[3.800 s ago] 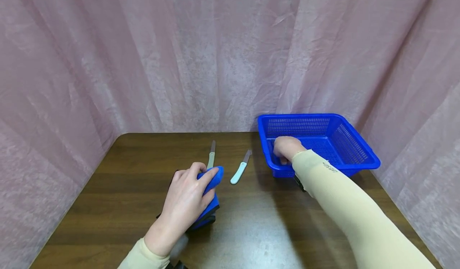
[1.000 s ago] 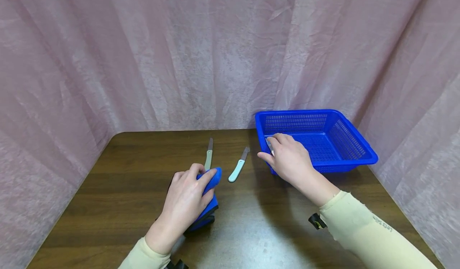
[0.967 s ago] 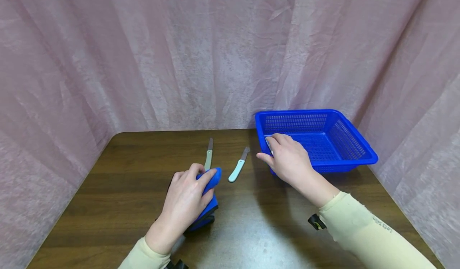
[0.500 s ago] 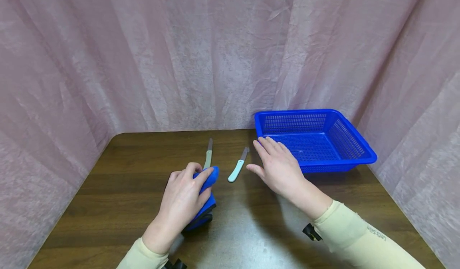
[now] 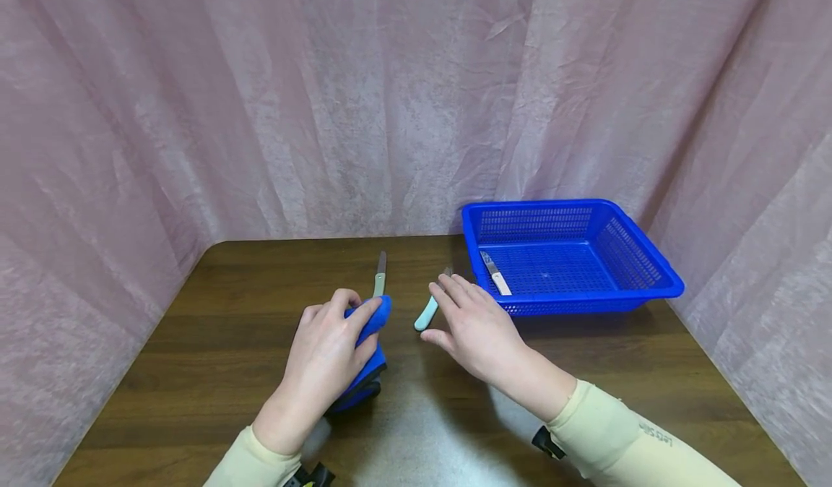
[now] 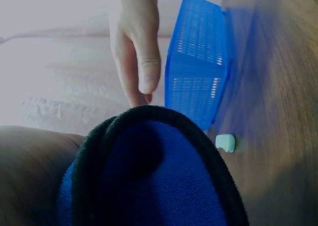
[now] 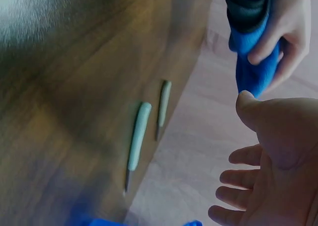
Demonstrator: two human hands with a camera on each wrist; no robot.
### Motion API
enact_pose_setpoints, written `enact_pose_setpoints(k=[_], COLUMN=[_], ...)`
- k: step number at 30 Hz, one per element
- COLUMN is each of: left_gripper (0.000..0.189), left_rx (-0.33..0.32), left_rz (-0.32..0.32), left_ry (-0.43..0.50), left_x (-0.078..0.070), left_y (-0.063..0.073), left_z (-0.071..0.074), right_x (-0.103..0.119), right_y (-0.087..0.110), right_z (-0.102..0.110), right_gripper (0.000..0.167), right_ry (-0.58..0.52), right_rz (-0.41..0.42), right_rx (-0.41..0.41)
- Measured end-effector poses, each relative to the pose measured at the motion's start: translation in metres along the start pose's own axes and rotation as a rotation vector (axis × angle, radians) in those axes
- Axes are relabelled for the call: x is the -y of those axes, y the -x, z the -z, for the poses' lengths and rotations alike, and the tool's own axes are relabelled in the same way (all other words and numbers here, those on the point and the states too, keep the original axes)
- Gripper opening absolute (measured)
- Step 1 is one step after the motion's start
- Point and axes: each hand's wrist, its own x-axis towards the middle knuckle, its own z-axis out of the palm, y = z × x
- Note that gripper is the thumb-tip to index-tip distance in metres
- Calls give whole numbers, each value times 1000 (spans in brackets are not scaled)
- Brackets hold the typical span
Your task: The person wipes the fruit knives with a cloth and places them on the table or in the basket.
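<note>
My left hand [image 5: 325,350] grips a folded blue cloth [image 5: 372,363] with black edging, held over the table; in the left wrist view the cloth [image 6: 174,181] fills the foreground. My right hand [image 5: 482,332] hovers with fingers spread beside a mint-handled knife [image 5: 425,315], partly covering its blade from the head camera. In the right wrist view this knife [image 7: 139,136] lies apart from the fingers. Beyond the cloth rests a green-handled knife [image 5: 380,283], its handle end hidden. A white-handled knife [image 5: 497,277] is inside the blue basket [image 5: 565,205], against its left side.
The plastic basket stands at the back right of the brown wooden table [image 5: 195,371]. Pink curtains [image 5: 364,104] hang close behind the table and along both sides. A black wrist camera mount [image 5: 548,444] sits under the right forearm.
My right hand has come out of the basket, letting go of the white-handled knife there, and moved left to the mint-handled knife. My left hand, still gripping the cloth, has shifted slightly left.
</note>
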Motion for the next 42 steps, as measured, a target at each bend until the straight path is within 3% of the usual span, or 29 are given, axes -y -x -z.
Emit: enact_pose_setpoints(k=[14,24,34,42], left_gripper=[46,45,48,49], left_rx=[-6,19,37,38], left_rz=[-3,-9,-26,-33], left_ry=[7,-8,-5,-6], left_x=[0,2,0,-1], left_y=[-2,-5,-10,-12], left_z=[-4,-8,-12,-14], right_x=[3,1,2,-3], right_y=[-3,-6,-7,0], right_z=[-28,-47,-53,-50], right_gripper=[73,72,64,62], right_ry=[-46,-35,3,-39], right_rz=[-85,-93,-99,-71], right_rx=[245,286,389,375])
